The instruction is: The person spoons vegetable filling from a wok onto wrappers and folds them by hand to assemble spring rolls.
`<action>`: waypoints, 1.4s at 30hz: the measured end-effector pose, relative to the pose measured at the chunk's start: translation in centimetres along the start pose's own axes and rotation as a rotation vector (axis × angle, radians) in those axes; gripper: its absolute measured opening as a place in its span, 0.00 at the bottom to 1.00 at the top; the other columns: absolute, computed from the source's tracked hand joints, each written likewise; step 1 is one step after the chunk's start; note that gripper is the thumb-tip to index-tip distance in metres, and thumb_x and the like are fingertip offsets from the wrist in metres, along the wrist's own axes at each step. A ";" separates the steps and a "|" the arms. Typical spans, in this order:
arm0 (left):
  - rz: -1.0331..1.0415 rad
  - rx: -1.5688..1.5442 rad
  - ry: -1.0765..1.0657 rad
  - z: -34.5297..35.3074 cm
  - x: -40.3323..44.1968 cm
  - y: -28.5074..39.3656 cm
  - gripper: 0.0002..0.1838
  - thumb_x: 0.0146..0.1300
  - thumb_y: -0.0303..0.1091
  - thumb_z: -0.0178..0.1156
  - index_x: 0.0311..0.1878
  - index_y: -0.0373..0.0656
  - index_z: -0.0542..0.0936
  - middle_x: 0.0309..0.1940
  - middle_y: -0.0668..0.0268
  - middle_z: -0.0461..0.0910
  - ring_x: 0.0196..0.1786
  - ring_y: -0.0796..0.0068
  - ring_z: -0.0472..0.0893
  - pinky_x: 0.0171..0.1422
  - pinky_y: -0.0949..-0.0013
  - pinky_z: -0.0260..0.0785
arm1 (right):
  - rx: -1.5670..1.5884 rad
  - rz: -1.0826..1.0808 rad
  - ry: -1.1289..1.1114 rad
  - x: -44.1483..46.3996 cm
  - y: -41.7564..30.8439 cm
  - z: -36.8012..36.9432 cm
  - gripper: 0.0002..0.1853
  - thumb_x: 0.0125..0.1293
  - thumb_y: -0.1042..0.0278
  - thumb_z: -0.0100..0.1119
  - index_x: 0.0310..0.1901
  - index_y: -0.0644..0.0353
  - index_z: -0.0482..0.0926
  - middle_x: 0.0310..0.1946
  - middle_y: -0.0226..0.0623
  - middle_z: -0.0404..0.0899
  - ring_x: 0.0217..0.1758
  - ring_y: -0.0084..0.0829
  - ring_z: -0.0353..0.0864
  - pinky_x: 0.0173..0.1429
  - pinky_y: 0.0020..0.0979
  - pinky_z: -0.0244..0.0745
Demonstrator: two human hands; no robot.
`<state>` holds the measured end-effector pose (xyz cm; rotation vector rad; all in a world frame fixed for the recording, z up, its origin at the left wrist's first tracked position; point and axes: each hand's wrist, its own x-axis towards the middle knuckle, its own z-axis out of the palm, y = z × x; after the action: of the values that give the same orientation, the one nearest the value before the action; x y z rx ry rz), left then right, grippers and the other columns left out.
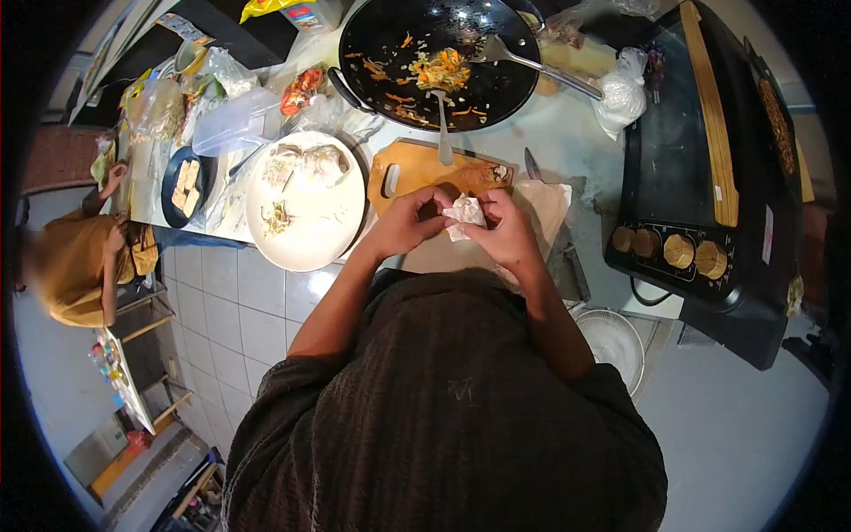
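Observation:
My left hand [415,222] and my right hand [511,232] meet over the near edge of the wooden cutting board [408,164]. Fingertips of both pinch a small, white, crumpled dumpling-like wrapper [464,213]; whether it has filling inside is hidden. Beyond them, a black wok [381,44] contains shredded carrot and pale vegetables [441,71]. A metal spoon [444,142] rests in it with its handle toward me, beside a spatula [545,69]. Thin beige sheets [542,206] lie to the right of my hands, near a dark knife [532,164].
On the left stand a large white plate [306,253] with pale folded pieces and shreds, a dark blue plate [172,208] with oblong pieces, and a clear plastic container [238,122]. A black oven [665,168] stands right. Another person [84,266] sits at far left.

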<state>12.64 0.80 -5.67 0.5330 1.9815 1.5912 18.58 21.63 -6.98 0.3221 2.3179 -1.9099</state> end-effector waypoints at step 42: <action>-0.059 -0.301 0.759 -27.2 -17.4 -6.3 0.07 0.70 0.32 0.63 0.46 0.39 0.81 0.37 0.72 0.79 0.38 0.82 0.75 0.46 0.76 0.68 | -0.471 -0.212 -0.273 10.0 -11.6 28.8 0.17 0.61 0.65 0.68 0.48 0.65 0.80 0.35 0.42 0.84 0.35 0.30 0.82 0.43 0.32 0.76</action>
<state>9.19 -31.93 -4.66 -0.3000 2.1469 2.2136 4.91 -7.83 -3.78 -0.2248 2.5808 -1.3078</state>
